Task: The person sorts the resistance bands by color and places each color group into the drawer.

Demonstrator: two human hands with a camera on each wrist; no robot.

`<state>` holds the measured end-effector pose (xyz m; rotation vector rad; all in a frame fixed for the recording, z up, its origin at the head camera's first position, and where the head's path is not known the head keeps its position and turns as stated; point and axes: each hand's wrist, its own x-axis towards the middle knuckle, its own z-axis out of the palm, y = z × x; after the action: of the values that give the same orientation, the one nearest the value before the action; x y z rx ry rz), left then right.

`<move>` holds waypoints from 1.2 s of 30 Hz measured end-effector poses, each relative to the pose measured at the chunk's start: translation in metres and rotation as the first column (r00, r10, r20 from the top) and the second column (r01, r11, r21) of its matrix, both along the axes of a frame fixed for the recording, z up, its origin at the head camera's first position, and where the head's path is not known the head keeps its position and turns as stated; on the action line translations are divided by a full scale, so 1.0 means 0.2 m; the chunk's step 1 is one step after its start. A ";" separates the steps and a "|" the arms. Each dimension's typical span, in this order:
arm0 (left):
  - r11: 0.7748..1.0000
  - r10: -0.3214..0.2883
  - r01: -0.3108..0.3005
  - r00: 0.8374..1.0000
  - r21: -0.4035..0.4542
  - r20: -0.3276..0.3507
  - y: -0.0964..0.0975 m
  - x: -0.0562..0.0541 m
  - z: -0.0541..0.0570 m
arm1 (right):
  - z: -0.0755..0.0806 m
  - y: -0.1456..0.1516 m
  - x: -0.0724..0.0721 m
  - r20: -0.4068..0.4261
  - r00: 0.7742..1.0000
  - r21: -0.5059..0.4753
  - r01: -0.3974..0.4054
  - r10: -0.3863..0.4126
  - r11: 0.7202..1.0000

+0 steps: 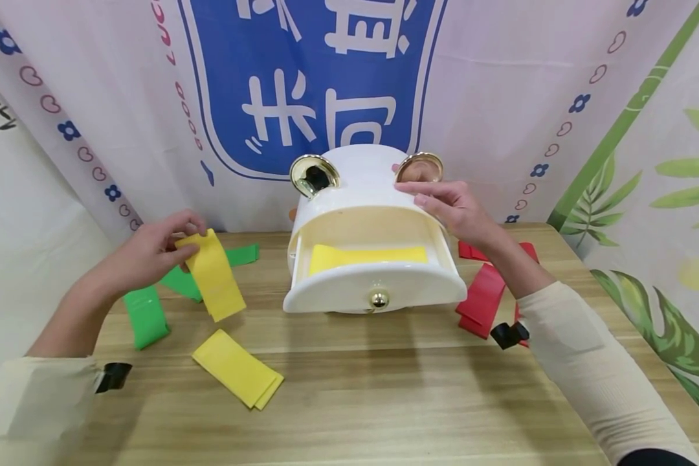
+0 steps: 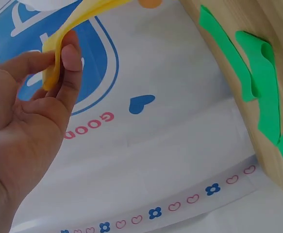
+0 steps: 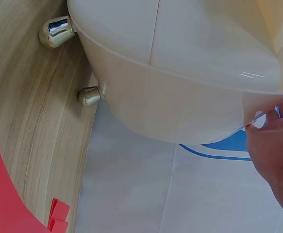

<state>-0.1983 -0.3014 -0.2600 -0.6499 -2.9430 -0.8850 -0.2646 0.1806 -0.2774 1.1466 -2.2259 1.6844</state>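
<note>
My left hand [image 1: 157, 249] pinches a folded yellow strip [image 1: 215, 278] between thumb and fingers; the strip hangs above the table. In the left wrist view its end bends over the fingers [image 2: 69, 58]. My right hand [image 1: 457, 210] rests on the upper right side of a white box [image 1: 364, 171] with two round gold-rimmed ears, its fingers fairly straight. The front drawer [image 1: 338, 291] with a gold knob is pulled out, and a yellow strip [image 1: 367, 255] lies in it. Below the left hand, another folded yellow strip [image 1: 239, 369] lies on the table.
Several green strips [image 1: 145, 317] lie on the wooden table [image 1: 349, 414] at the left. Folded red strips [image 1: 482, 301] lie right of the box, partly under the right forearm. A printed curtain [image 1: 489, 97] stands directly behind the box. Gold feet [image 3: 56, 31] hold the box off the table.
</note>
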 end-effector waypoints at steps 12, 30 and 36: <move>0.997 0.006 -0.005 1.000 0.079 -0.010 0.07 0.02 0.04 | 0.00 -0.01 0.00 0.007 1.000 -0.002 -0.008 0.008 1.000; 0.910 0.059 -0.024 0.996 0.414 -0.073 0.19 0.08 0.13 | 0.00 -0.01 0.00 0.012 1.000 -0.007 0.000 0.000 1.000; 0.851 0.001 0.057 0.994 0.522 -0.110 0.24 0.12 0.19 | 0.00 -0.01 0.00 0.000 1.000 -0.003 -0.002 0.002 1.000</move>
<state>-0.1741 -0.2538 -0.2223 -0.6709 -2.4217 -1.5197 -0.2643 0.1793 -0.2768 1.1486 -2.2227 1.6873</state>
